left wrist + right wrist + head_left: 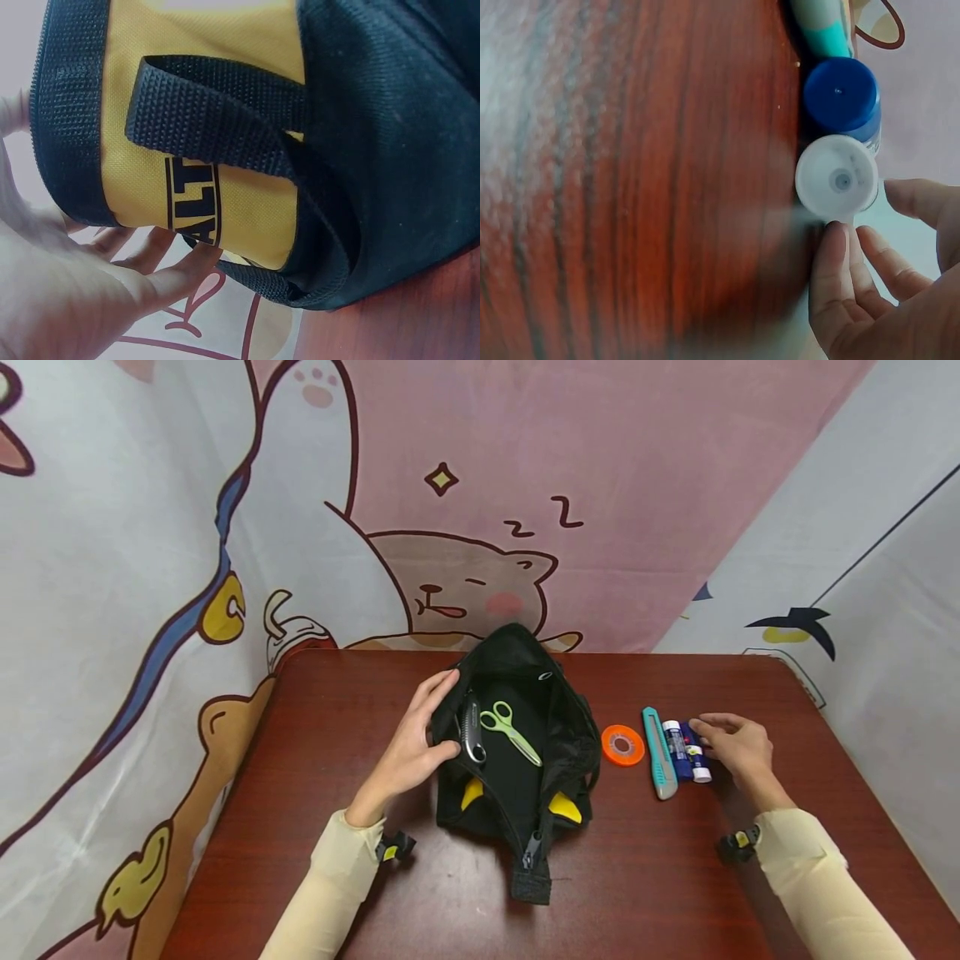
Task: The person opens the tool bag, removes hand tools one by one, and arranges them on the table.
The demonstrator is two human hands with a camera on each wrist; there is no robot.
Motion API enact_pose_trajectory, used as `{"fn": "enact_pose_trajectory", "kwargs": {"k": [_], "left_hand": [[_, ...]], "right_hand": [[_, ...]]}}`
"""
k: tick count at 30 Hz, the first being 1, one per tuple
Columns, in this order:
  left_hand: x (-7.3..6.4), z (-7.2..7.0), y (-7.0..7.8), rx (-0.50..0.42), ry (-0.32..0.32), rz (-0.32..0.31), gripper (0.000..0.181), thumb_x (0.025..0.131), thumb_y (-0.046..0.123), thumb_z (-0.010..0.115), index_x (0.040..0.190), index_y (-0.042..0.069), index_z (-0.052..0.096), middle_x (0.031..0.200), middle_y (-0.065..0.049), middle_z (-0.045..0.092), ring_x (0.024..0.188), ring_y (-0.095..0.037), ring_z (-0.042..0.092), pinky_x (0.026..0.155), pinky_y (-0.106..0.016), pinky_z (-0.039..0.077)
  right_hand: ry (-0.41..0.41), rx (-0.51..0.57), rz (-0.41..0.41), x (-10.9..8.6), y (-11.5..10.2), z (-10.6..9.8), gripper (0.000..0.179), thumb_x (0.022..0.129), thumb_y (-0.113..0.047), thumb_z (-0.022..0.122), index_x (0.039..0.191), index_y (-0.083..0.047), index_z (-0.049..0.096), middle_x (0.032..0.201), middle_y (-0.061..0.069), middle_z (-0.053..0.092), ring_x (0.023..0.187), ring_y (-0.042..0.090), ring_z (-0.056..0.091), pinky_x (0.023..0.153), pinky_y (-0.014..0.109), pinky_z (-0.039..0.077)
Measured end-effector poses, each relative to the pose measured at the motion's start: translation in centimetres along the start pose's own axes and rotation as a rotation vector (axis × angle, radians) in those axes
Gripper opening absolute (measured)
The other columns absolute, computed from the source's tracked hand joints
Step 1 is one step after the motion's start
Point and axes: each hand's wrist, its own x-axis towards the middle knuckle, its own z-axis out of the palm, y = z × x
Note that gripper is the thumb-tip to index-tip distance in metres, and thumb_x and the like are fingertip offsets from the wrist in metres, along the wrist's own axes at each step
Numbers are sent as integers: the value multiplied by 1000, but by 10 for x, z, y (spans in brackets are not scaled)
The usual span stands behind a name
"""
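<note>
- Held the edge of the gaping black bag (572, 718) with the left hand (414, 739), setting the thumb at the rim and the fingers farther up along the outer side, with the cloth pinched between
- Showed, in the left wrist view, the left fingers bent beneath the yellow panel (259, 206), near a black strap (196, 116)
- Angled the left forearm up and inward from the near edge, in a cream sleeve (322, 885)
- Placed the bag on the brown table (637, 877), between the two hands but much closer to the left, with green scissors (519, 742) and a slim black tool (472, 727) inside
- Bent the right hand (738, 752) at the far right of the row, with the palm turned inward and the fingers partly curled
- Set the right thumb and fingertips at either side of the outer glue stick (697, 762), parted around its white end (829, 176); could not tell whether actually gripped
- Slanted the right forearm in from the near right corner, in a matching sleeve (825, 877)
- Lined up, from the bag rightward, an orange tape roll (623, 759), a teal cutter (660, 758), the inner glue stick (677, 753) and the outer one, all on the table
</note>
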Motion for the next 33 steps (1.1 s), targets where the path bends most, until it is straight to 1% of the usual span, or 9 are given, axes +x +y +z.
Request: {"fn": "enact_pose_trajectory", "kwargs": {"k": [10,13,16,18,20,24,27,31,33], "left_hand": [[1,0,1,3,0,-2,94,82,3,66,171,-1,38,173,-20,33,149,-43,42,115,-59,39],[1,0,0,4,-1,-3,94,82,5,66,171,-1,38,173,-20,33,150,-42,42,116,-60,39],[0,0,0,7,-2,-4,93,82,5,67,171,-1,38,173,-20,33,150,-43,42,116,-61,39],[0,0,0,9,-3,-6,93,82,5,67,171,-1,37,173,-20,33,150,-43,41,116,-62,39],[0,-1,0,11,-4,-6,93,82,4,67,171,-1,37,173,-20,33,150,-43,42,115,-62,39],[0,-1,0,11,-4,-6,94,82,2,67,171,-1,37,173,-20,32,150,-43,42,114,-60,39],[0,-1,0,13,-2,-6,94,82,1,66,171,-1,37,173,-20,33,149,-43,42,114,-60,39],[0,-1,0,15,-1,-9,93,82,2,66,171,-1,38,173,-20,33,149,-43,42,114,-61,39],[0,-1,0,15,0,-10,93,82,3,66,171,-1,38,173,-20,33,149,-43,42,114,-61,40]], "right_hand": [[15,28,-18,-1,1,-2,58,110,-38,66,145,8,66,107,4,75,78,-5,65,69,20,60],[37,-30,-20,-2,0,-4,58,111,-42,64,145,4,67,114,12,76,85,1,63,69,18,56],[74,-73,-28,-4,-3,-4,58,111,-43,62,148,1,67,130,24,73,96,14,62,70,18,49],[110,-77,-34,-5,-6,-4,57,111,-42,62,151,-1,65,139,27,69,101,20,61,70,19,46],[152,-71,-40,-7,-11,-3,56,111,-41,63,152,-3,65,139,26,69,103,22,60,70,19,45],[227,-62,-74,-11,-23,-2,53,110,-41,65,153,-9,67,131,16,71,98,14,58,72,19,45],[254,-46,-115,-16,-35,-1,52,110,-41,66,152,-12,68,119,3,69,95,6,55,75,18,44],[277,-5,-204,-24,-55,-1,50,108,-40,70,151,-14,70,106,-17,63,93,-3,53,79,18,43],[290,12,-268,-29,-66,0,47,107,-36,73,148,-13,72,103,-22,62,93,-4,54,78,19,42]]}}
